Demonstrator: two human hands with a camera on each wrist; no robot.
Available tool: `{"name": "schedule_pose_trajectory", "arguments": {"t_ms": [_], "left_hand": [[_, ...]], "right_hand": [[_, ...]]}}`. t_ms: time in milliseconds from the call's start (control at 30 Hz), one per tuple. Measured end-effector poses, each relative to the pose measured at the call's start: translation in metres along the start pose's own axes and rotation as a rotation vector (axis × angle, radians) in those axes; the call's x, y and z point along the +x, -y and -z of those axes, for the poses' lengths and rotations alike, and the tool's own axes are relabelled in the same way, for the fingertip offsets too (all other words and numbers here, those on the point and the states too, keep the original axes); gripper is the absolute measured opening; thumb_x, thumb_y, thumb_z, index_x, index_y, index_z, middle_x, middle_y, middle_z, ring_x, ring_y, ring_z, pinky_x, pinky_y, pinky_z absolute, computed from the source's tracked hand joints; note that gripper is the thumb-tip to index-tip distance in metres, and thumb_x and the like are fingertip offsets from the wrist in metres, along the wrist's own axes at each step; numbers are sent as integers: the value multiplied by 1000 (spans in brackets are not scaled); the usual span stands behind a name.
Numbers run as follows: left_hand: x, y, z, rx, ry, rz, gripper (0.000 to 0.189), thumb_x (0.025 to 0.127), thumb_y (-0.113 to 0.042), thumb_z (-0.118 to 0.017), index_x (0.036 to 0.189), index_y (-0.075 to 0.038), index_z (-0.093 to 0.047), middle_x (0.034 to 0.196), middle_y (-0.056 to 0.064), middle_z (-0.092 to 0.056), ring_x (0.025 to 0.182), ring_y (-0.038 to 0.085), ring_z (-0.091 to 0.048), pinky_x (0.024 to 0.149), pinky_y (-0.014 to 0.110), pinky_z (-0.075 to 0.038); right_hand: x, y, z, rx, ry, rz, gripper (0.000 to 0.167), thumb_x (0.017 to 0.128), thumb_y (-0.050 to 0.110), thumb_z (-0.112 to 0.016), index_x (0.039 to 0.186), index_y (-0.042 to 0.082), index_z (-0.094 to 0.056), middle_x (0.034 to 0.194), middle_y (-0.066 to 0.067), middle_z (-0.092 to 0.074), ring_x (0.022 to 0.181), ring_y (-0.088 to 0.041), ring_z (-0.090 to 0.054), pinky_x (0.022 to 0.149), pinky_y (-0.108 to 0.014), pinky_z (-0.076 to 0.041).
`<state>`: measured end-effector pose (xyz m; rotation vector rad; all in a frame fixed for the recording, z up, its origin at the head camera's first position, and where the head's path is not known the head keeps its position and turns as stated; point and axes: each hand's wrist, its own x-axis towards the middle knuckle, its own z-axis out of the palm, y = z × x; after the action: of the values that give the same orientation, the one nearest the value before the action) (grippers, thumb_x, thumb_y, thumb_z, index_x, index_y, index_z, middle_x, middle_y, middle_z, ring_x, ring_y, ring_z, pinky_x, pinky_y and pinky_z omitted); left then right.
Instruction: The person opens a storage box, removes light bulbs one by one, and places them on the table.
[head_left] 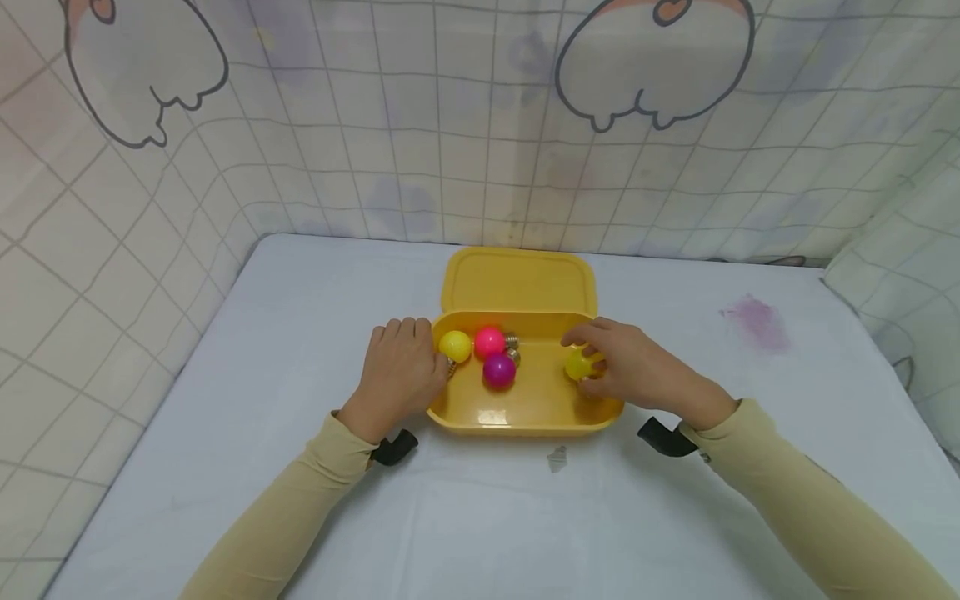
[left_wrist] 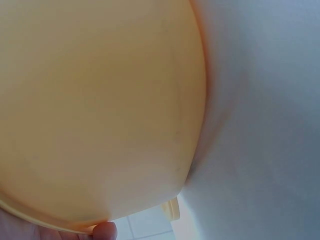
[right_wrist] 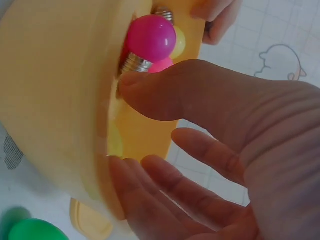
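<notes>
A yellow plastic box (head_left: 543, 414) stands on the table, its lid (head_left: 519, 282) folded back behind it. My left hand (head_left: 401, 364) grips the box's left rim; in the left wrist view its fingers (left_wrist: 105, 230) show at the rim. Inside, near that hand, lie a yellow light bulb (head_left: 455, 346), a pink light bulb (head_left: 489, 342) and a purple light bulb (head_left: 498, 372), with metal screw bases. Over the box's right end, my right hand (head_left: 626, 364) is spread around another yellow bulb (head_left: 578, 364). The right wrist view shows thumb and fingers apart, without a visible grip.
The table (head_left: 480, 517) has a white cover with a pink stain (head_left: 756, 323) at right. A green rounded object (right_wrist: 37, 230) shows low in the right wrist view, outside the box. A grid-patterned cloth (head_left: 465, 150) hangs behind.
</notes>
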<state>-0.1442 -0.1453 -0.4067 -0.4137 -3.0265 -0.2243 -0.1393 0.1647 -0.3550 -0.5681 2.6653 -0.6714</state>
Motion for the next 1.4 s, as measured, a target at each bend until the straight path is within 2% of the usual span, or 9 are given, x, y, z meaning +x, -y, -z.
{"name": "schedule_pose_trajectory", "arguments": {"t_ms": [267,533,667,1000,1400], "left_hand": [[-1,1,-1,8,2,-2,25,95,-26,-47,94,-2,-51,80,10,-48,79,28,-45,75,38,-37],[-1,1,0,8,-6,1,25,95,-25,-48,95,-1,-52,80,10,-49,79,28,-46,77,40,-39],[-1,1,0,5,9,3,25,95,-26,-47,96,-1,-52,81,10,-49,80,28,-46,77,39,-39],[0,0,0,6,-12,-4,23,95,-24,-47,92,-2,-51,80,10,-48,78,28,-45,74,38,-37],[0,0,0,-5,-17,-8,23,95,-24,-48,94,-1,-52,80,10,-48,78,28,-45,75,39,-37]], "right_hand": [[-3,-3,1,61,-15,26,53,86,11,-80,135,8,-60,134,-13,-62,114,-29,-69,92,-43,-61],[-1,0,1,-52,-55,1,52,83,9,-83,131,7,-62,116,-12,-63,100,-28,-65,87,-42,-59],[2,1,-1,-91,-51,-22,53,84,11,-83,132,7,-62,114,-12,-62,99,-28,-63,85,-40,-59],[4,-2,-1,-6,-13,-6,55,84,10,-82,134,7,-59,123,-13,-63,105,-29,-66,87,-41,-61],[8,3,-5,-163,-39,-37,58,87,14,-78,140,7,-55,128,-16,-58,98,-29,-59,87,-43,-57]]}}
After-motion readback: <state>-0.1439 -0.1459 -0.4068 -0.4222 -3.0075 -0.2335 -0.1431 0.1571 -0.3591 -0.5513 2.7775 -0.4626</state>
